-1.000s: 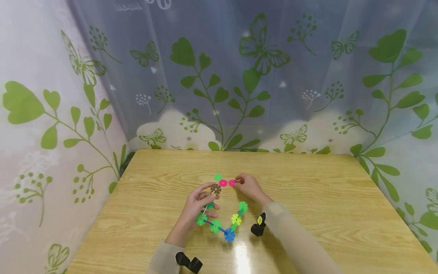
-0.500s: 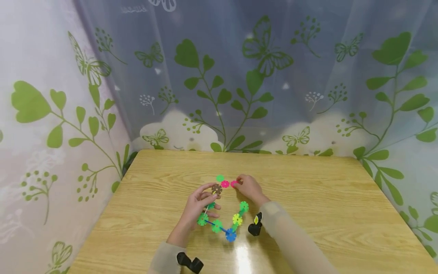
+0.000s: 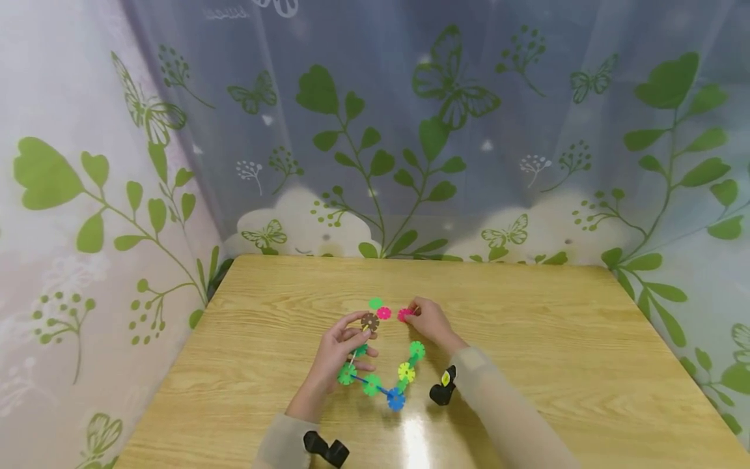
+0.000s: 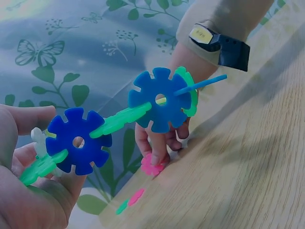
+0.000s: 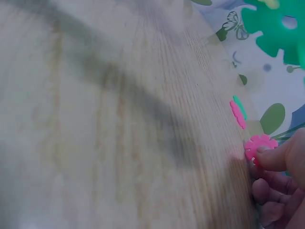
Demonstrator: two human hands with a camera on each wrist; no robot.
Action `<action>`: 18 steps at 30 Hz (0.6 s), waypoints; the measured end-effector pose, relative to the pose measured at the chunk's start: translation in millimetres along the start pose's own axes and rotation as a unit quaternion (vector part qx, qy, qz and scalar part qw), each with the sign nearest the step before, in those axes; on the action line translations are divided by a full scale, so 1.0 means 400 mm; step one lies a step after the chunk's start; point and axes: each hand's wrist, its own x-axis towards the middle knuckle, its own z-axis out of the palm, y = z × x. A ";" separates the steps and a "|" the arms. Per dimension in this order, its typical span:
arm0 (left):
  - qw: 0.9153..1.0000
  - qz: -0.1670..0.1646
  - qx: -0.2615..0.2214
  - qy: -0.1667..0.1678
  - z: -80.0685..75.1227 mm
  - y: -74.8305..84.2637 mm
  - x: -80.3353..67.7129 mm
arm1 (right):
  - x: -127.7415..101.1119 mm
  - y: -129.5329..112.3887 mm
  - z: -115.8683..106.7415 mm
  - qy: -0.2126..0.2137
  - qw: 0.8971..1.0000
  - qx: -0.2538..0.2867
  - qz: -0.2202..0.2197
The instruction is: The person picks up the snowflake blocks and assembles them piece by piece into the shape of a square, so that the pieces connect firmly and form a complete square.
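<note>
My left hand [image 3: 342, 345] grips one end of a chain of plastic snowflake discs [image 3: 387, 384], up by its brown disc [image 3: 369, 320]. The chain sags in a V of green, blue and yellow discs above the table [image 3: 527, 339]. The left wrist view shows two blue discs [image 4: 159, 99] of it, joined by green pieces. My right hand [image 3: 424, 319] pinches a loose pink disc [image 3: 404, 314] at the table top, and its fingertips [image 5: 279, 157] close on the pink disc [image 5: 260, 145]. A second pink disc [image 3: 383, 312] and a green disc [image 3: 375, 303] lie flat just left of it.
The wooden table is ringed by a curtain [image 3: 410, 130] printed with green leaves and butterflies, close along the far and left edges. Bare wood stretches to the right [image 3: 586, 365] and left of my hands. Black wrist cameras [image 3: 442, 391] sit on both forearms.
My right hand has drawn the pink disc slightly right, away from the other pink disc. My left hand and the chain have hardly moved.
</note>
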 end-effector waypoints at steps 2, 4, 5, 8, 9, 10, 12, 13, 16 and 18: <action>1.000 0.001 0.001 0.000 0.001 0.000 0.002 | -0.009 0.002 -0.002 0.007 1.000 0.014 -0.004; 1.000 0.001 0.002 0.001 0.002 -0.002 0.003 | -0.019 0.005 -0.004 0.010 1.000 0.029 -0.005; 1.000 0.001 0.002 0.000 0.002 -0.002 0.004 | -0.023 0.007 -0.004 0.012 0.999 0.037 -0.006; 1.000 0.001 0.004 0.000 0.004 -0.004 0.006 | -0.034 0.011 -0.004 0.020 0.998 0.058 -0.010; 1.000 0.001 0.004 0.000 0.005 -0.004 0.006 | -0.037 0.012 -0.005 0.024 0.998 0.064 -0.010; 1.000 0.001 0.005 0.000 0.006 -0.004 0.006 | -0.040 0.012 -0.006 0.029 0.997 0.070 -0.012; 1.000 0.001 0.006 0.000 0.008 -0.004 0.006 | -0.047 0.012 -0.010 0.037 0.995 0.089 -0.009; 1.000 0.001 0.006 0.000 0.008 -0.004 0.006 | -0.051 0.012 -0.013 0.042 0.994 0.096 -0.010; 1.000 -0.001 0.008 0.002 0.011 -0.004 0.007 | -0.064 0.010 -0.025 0.055 0.991 0.124 -0.023; 1.000 -0.004 0.007 0.002 0.013 -0.004 0.008 | -0.073 0.010 -0.033 0.067 0.987 0.136 -0.045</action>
